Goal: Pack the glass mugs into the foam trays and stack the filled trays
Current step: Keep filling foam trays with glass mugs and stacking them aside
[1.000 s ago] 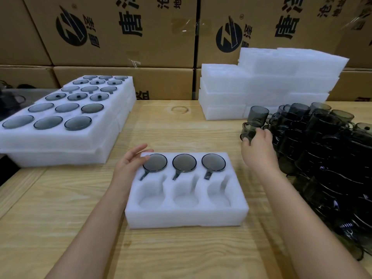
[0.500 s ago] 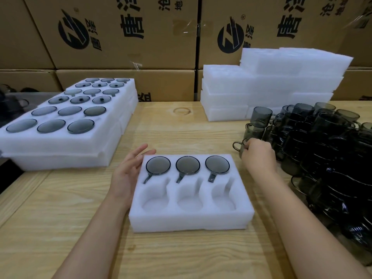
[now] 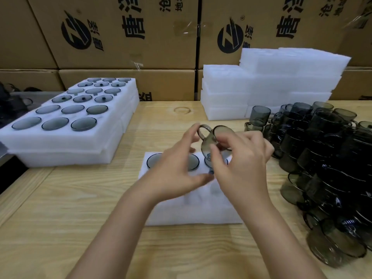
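Since a second ago both hands have left their posts. My feed shows the right hand (image 3: 241, 164) has come away from the heap of loose dark glass mugs (image 3: 326, 158), which lies to the right of the white six-pocket foam tray (image 3: 193, 214). It now hangs over that tray's far row, pinching a smoky grey glass mug (image 3: 213, 141) by its body between thumb and fingers. The left hand (image 3: 177, 170) has lifted off the tray's left edge and come in to meet it. Its fingers are spread and the forefinger sits up against the mug's handle loop, but motion blur stops me telling whether it actually grips.

The mug is clear of the foam and tilted, handle pointing toward the left hand. Dark round rims fill the tray's far row. What I can see of the near pockets between the forearms looks empty.

I judge this as loading the fourth mug, so the tray is about half done. The next move calls for turning the mug so its handle lines up with a pocket's slot, then lowering it straight into a near pocket with the left hand out of the way.

Left of the tray, on the pale wooden bench (image 3: 60, 208), waits the stack of filled white foam trays (image 3: 112, 125). Behind the tray stands the pile of empty white foam trays (image 3: 271, 81).
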The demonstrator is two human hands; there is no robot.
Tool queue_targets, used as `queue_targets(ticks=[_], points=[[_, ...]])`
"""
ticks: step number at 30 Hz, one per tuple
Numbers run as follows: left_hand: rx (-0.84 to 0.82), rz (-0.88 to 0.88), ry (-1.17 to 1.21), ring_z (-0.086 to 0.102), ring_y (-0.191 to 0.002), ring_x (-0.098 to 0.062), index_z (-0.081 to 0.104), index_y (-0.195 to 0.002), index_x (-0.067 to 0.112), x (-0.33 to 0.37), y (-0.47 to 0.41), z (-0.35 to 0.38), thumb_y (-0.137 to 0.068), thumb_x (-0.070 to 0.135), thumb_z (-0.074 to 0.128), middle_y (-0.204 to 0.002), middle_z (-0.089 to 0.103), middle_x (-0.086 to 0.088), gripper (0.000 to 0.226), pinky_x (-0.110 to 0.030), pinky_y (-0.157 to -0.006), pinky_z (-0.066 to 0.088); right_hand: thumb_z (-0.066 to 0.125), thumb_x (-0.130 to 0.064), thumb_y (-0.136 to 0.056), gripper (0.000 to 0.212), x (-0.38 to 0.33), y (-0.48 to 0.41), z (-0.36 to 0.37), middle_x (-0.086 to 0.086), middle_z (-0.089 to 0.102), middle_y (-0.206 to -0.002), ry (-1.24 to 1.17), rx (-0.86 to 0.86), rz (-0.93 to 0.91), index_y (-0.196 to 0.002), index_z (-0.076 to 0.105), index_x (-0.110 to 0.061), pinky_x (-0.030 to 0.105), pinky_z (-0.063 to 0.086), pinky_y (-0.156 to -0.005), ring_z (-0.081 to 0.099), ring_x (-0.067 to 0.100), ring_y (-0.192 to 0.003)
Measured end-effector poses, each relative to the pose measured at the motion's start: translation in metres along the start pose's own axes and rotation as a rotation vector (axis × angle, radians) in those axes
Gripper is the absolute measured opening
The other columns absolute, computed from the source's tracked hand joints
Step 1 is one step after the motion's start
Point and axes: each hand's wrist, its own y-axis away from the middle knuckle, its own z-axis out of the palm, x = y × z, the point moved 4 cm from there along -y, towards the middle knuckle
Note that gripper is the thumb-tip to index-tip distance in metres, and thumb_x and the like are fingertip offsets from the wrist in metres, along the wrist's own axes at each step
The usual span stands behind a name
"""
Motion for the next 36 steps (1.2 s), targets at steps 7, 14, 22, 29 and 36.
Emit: queue_targets(ticks=[7, 14, 22, 29, 36], points=[[0.109, -0.060, 0.174, 0.059, -0.091, 0.010, 0.035, -0.137, 0.035, 0.003, -0.014, 0.023, -0.056, 0.037, 0.068, -0.106, 0.060, 0.020, 0.088, -0.009, -0.083, 0.044, 0.065, -0.021, -0.081, 0.012, 0.000, 0.011, 0.004, -0.003, 0.067, -0.086, -0.098, -0.064, -0.064, -0.086, 0.070, -0.012, 0.033, 0.030, -0.088, 0.051, 0.017, -0.091], [-0.145, 0.002, 0.392, 0.060, -0.115, -0.013, 0.045, -0.136, 0.027, -0.002, -0.003, 0.020, -0.070, 0.016, 0.078, -0.118, 0.066, 0.004, 0.074, -0.028, -0.099, 0.046, 0.060, -0.041, -0.075, 0.054, 0.030, 0.007, 0.001, -0.007, 0.038, -0.142, -0.700, -0.704, 0.116, -0.127, 0.053, -0.031, 0.040, 0.035, -0.107, 0.032, 0.008, -0.136], [-0.163, 0.016, 0.356, 0.060, -0.116, -0.010, 0.063, -0.119, 0.018, -0.005, 0.001, 0.021, -0.079, 0.011, 0.074, -0.115, 0.069, 0.005, 0.041, -0.031, -0.102, 0.043, 0.073, -0.015, -0.070, 0.031, 0.048, 0.012, 0.010, -0.004, 0.053, -0.127, -0.876, -0.751, 0.260, -0.099, 0.063, -0.023, 0.020, 0.045, -0.091, 0.062, 0.011, -0.106], [-0.013, -0.069, 0.492, 0.063, -0.109, -0.012, 0.064, -0.117, 0.011, -0.014, 0.002, 0.018, -0.077, 0.015, 0.058, -0.111, 0.071, -0.005, 0.040, -0.023, -0.093, 0.048, 0.081, -0.021, -0.058, 0.029, 0.064, 0.016, 0.015, -0.009, 0.058, -0.109, -0.769, -0.775, 0.257, -0.073, 0.056, -0.020, 0.019, 0.043, -0.092, 0.059, 0.007, -0.105], [-0.068, -0.011, 0.266, 0.063, -0.105, -0.001, 0.066, -0.109, 0.025, -0.011, 0.005, 0.025, -0.074, 0.028, 0.074, -0.105, 0.072, 0.010, 0.036, -0.018, -0.094, 0.045, 0.082, -0.041, -0.049, 0.038, 0.078, 0.018, 0.012, -0.014, 0.063, -0.107, -0.649, -0.868, 0.230, -0.076, 0.058, -0.029, 0.033, 0.039, -0.100, 0.055, 0.008, -0.111]])
